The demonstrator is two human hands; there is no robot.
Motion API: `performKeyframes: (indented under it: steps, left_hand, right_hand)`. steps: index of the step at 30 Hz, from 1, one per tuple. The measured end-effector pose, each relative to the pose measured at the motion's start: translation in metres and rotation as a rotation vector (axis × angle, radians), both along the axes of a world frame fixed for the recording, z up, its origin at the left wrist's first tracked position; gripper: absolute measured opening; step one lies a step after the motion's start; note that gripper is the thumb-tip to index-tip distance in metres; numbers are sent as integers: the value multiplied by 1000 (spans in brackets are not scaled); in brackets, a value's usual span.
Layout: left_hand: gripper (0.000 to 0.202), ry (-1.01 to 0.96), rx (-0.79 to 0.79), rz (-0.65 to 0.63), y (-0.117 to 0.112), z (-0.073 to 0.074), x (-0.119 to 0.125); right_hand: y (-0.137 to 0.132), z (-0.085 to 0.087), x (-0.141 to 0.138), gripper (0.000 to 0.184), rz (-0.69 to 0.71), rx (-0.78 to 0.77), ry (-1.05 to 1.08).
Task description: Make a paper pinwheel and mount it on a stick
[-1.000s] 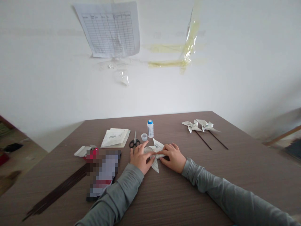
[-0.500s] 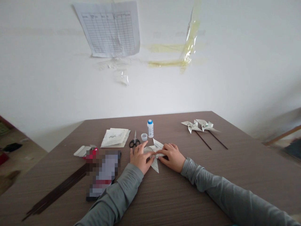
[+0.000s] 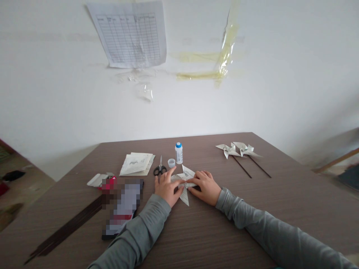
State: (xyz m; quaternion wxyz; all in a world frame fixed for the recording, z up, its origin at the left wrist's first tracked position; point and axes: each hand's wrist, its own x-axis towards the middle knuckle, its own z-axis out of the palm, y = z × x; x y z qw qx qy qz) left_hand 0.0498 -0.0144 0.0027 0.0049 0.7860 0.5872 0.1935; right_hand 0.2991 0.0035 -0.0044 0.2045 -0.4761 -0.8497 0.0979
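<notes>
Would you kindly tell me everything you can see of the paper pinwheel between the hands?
The paper pinwheel is off-white with dark print, seemingly thin paper, with pointed blades around a folded centre. One blade points away from the person, another back towards them. It appears to rest on the brown table, nearer the person than the white bottle; no stick shows on it. The left hand and right hand touch it near its centre, partly hiding its sides.

From my end I see a matt, printed-paper pinwheel (image 3: 184,196), a smooth plastic bottle (image 3: 178,155), glossy tape (image 3: 225,61), matt cloth sleeves (image 3: 269,228) and a matt wood-grained table (image 3: 207,235).
</notes>
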Motion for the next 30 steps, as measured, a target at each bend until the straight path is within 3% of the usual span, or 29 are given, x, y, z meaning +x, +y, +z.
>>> performKeyframes:
  steps: [8,25,30]
  left_hand:
    - [36,11,1,30,-4,2,3]
    - [25,-50,-64,-49,8,2,-9]
    - [34,-41,-41,-29,2,0,-5]
  right_hand:
    - [4,-9,3,41,9,63,69]
    - [-1,1,-3,40,5,76,-84]
    - [0,-4,-1,40,1,69,-64]
